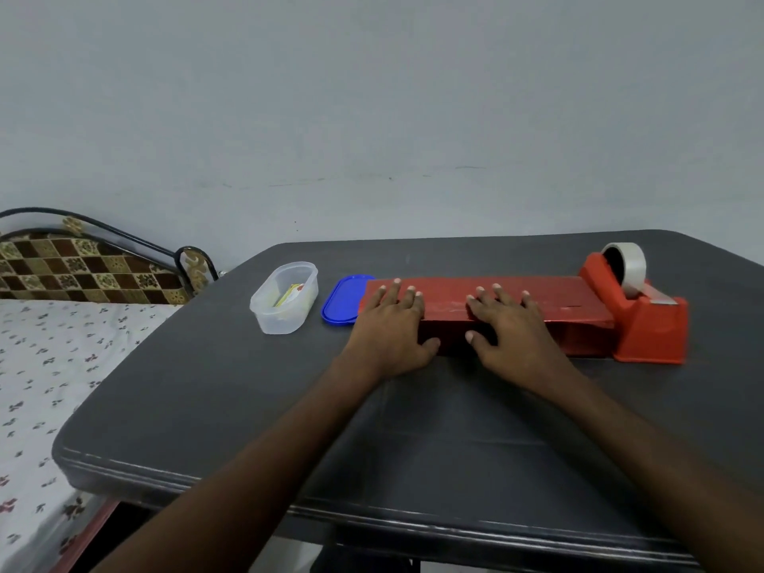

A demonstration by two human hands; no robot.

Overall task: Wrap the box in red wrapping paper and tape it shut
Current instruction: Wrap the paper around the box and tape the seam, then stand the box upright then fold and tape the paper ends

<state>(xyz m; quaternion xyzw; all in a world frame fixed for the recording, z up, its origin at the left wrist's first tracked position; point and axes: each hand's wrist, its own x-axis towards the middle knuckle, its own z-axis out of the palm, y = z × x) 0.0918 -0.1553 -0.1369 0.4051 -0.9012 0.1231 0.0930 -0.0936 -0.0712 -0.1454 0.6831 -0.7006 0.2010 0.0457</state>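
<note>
Head view: left hand (390, 324) and right hand (506, 324), each grip released and flat, press red wrapping paper (488, 301) onto the box at mid-bench (248, 399), apparently holding the fold; tape dispenser (645, 320) waits just beside.

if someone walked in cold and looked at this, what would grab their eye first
Probably the long box in red wrapping paper lying across the middle of the dark table, with the left hand and right hand pressed flat on top of it. Next, the red tape dispenser at the box's right end, and the blue lid beside the clear tub on its left.
</note>
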